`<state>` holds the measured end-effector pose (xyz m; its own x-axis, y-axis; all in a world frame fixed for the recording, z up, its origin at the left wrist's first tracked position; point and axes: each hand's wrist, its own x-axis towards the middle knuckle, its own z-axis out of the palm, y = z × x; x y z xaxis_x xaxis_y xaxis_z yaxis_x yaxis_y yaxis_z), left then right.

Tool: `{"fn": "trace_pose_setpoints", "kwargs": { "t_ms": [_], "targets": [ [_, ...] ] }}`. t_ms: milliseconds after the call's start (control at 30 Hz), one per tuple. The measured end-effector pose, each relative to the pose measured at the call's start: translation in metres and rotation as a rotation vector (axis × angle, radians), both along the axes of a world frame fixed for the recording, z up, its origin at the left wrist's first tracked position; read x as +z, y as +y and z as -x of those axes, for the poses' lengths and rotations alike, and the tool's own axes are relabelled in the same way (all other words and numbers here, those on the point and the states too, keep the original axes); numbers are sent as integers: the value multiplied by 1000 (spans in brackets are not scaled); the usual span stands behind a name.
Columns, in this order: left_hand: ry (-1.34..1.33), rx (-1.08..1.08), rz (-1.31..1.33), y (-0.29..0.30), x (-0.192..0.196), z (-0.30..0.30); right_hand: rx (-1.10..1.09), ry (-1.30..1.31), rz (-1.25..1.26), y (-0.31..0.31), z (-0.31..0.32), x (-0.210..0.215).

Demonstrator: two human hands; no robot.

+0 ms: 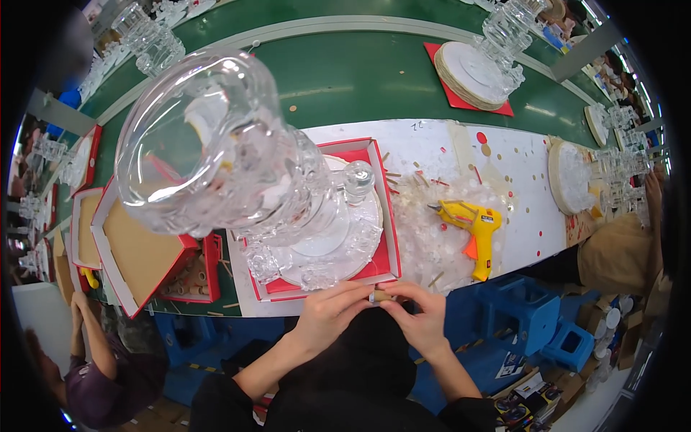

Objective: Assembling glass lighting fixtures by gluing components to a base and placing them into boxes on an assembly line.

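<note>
Seemingly mid-adjustment, left hand (330,317) and right hand (419,317) pinched a tan piece (382,295) at six o'clock; next probably needed steadiness.

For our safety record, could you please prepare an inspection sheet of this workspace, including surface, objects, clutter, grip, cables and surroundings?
Surface: green table, partly covered by white sheet.
Objects: clear vessel in red-edged box; small tan piece between the hands.
Clutter: yellow glue gun among loose scraps.
Grip: left hand and right hand both pinch the small piece.
Cables: nothing seen.
Surroundings: blue stools at right; seated person at left, another person at right.
</note>
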<state>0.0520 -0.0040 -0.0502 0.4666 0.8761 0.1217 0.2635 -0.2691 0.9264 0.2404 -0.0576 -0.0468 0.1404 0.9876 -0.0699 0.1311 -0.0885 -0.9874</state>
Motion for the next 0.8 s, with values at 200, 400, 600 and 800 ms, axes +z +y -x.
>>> {"fn": "trace_pose_setpoints", "kwargs": {
  "t_ms": [200, 400, 600, 800],
  "targets": [
    [-8, -15, -45, 2, 2, 0, -504, -1064, -144, 12, -103, 16],
    [-25, 54, 33, -2, 1, -3, -302, -524, 341, 25, -159, -7],
    [-16, 62, -58, -3, 0, -8, -75, 172, 390, 0, -180, 5],
    [-117, 9, 129, -6, 2, -18, -148, 566, 226, -52, -113, 35]
  ]
}}
